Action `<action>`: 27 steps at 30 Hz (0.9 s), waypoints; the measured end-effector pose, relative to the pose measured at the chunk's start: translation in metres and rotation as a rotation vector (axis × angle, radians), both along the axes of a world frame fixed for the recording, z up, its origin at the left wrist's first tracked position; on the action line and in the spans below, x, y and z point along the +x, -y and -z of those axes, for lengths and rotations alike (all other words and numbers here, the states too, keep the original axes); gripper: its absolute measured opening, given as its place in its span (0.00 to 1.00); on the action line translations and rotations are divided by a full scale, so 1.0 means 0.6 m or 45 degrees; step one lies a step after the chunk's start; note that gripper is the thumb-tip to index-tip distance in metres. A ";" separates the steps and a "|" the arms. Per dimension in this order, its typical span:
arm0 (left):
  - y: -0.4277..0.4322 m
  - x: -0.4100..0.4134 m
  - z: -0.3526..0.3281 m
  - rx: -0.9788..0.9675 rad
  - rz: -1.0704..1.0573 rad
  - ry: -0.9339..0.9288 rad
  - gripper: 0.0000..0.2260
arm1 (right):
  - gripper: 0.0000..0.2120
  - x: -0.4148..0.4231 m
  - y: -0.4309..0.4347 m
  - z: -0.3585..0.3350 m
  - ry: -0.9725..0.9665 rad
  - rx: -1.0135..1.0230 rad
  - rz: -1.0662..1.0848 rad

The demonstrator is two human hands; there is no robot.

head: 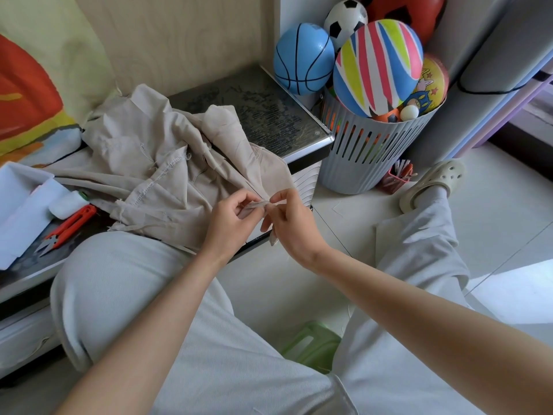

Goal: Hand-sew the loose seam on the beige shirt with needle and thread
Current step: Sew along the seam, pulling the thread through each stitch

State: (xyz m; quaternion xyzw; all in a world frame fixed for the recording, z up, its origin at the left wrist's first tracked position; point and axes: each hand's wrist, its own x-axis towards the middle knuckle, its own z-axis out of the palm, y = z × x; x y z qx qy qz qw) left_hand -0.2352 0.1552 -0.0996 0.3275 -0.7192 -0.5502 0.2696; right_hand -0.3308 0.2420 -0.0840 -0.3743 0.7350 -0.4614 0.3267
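Note:
The beige shirt (161, 172) lies crumpled on a low dark-topped table (269, 115), one edge hanging over the front. My left hand (230, 220) pinches a fold of that edge between thumb and fingers. My right hand (287, 220) pinches the same fold just to the right, fingertips meeting the left hand's. A thin dark thread (332, 232) runs down and right from my right hand. The needle itself is too small to make out.
Orange thread snips (67, 227) and a white spool (67, 203) lie beside a white box (21, 205) at the table's left. A grey slotted basket (374, 151) full of balls stands on the floor at right. A green stool (311, 344) sits between my knees.

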 end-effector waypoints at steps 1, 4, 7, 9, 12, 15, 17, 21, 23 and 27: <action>-0.001 0.000 -0.001 -0.003 -0.007 -0.006 0.04 | 0.02 -0.001 -0.002 -0.001 0.023 0.001 -0.001; -0.002 0.000 0.001 -0.009 -0.001 -0.009 0.03 | 0.01 -0.004 -0.007 -0.001 0.008 0.015 -0.048; -0.001 0.000 0.001 -0.002 0.022 -0.021 0.03 | 0.08 -0.010 -0.011 -0.001 -0.115 0.017 -0.164; -0.001 -0.001 0.001 0.000 0.052 -0.019 0.03 | 0.10 -0.013 -0.012 -0.001 -0.153 0.023 -0.206; -0.007 -0.004 0.001 0.046 0.118 -0.019 0.04 | 0.09 -0.015 -0.011 0.001 -0.100 0.041 -0.198; -0.008 -0.004 0.001 0.058 0.136 -0.025 0.06 | 0.08 -0.018 -0.010 0.000 -0.002 0.070 -0.169; -0.006 -0.002 0.004 0.049 0.137 -0.022 0.06 | 0.07 -0.024 -0.011 -0.003 -0.036 0.127 -0.168; -0.002 -0.004 0.013 0.065 0.165 0.014 0.06 | 0.17 -0.035 -0.007 -0.013 -0.302 0.262 -0.133; 0.000 -0.005 0.017 0.065 0.192 0.053 0.08 | 0.17 -0.041 -0.003 -0.016 -0.410 0.312 -0.107; 0.003 -0.005 0.024 0.074 0.203 0.072 0.07 | 0.10 -0.048 0.011 -0.017 -0.352 0.212 -0.057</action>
